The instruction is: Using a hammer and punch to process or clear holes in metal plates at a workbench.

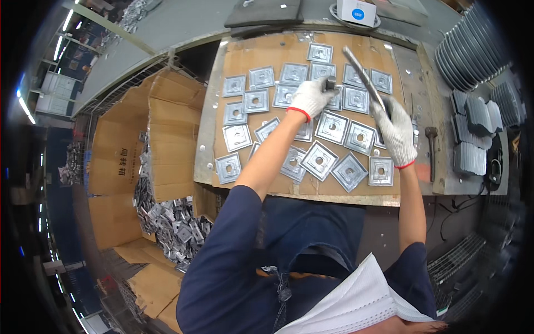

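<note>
Head view shows the right hand (397, 129), in a white knit glove with a red cuff, wrapped around the lower end of a long, slim grey metal bar (359, 68) slanting up and leftward above square silver metal plates with central holes (319, 161), spread over a brown cardboard sheet (250, 55). The bar looks stiff, fairly heavy and perhaps slick, so a full grip near one end should suit it. The left hand (310, 99), gloved alike, has its fingers drawn together, pinching a short dark cylindrical piece (331, 83) above the plates; whether that piece touches one, I cannot tell. It seems rigid and compact, best held by its sides.
</note>
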Available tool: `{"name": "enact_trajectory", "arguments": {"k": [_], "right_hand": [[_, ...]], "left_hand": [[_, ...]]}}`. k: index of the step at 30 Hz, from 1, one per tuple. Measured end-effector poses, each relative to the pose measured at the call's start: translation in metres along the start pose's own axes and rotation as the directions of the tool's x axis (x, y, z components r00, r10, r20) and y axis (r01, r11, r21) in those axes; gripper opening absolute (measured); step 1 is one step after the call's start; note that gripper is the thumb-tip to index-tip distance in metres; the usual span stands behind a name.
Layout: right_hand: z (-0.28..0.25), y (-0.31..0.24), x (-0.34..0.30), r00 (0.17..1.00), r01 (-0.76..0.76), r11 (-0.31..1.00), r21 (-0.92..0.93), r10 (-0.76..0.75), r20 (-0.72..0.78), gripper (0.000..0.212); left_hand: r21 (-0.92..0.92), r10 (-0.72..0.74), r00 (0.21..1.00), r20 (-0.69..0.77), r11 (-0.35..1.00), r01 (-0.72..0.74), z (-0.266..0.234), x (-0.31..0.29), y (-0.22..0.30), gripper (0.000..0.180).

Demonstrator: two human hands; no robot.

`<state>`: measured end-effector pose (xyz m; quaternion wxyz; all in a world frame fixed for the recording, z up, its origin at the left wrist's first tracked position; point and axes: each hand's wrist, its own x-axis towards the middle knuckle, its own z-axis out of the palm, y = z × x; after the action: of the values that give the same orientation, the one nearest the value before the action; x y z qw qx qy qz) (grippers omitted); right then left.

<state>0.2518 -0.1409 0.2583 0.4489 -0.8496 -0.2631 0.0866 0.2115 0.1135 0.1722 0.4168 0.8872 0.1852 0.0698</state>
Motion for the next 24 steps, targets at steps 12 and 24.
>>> {"name": "enact_trajectory", "arguments": {"k": [12, 24], "right_hand": [[0.049, 0.023, 0.032, 0.962, 0.098, 0.842, -0.53, 0.056, 0.267, 0.045], [0.014, 0.024, -0.005, 0.993, -0.11, 0.978, -0.177, 0.114, 0.011, 0.053]], "left_hand": [[0.067, 0.002, 0.999, 0.04, 0.998, -0.005, 0.008, 0.007, -0.005, 0.056], [-0.029, -0.011, 0.997, -0.077, 1.0, 0.009, 0.007, -0.003, -0.003, 0.041]]}}
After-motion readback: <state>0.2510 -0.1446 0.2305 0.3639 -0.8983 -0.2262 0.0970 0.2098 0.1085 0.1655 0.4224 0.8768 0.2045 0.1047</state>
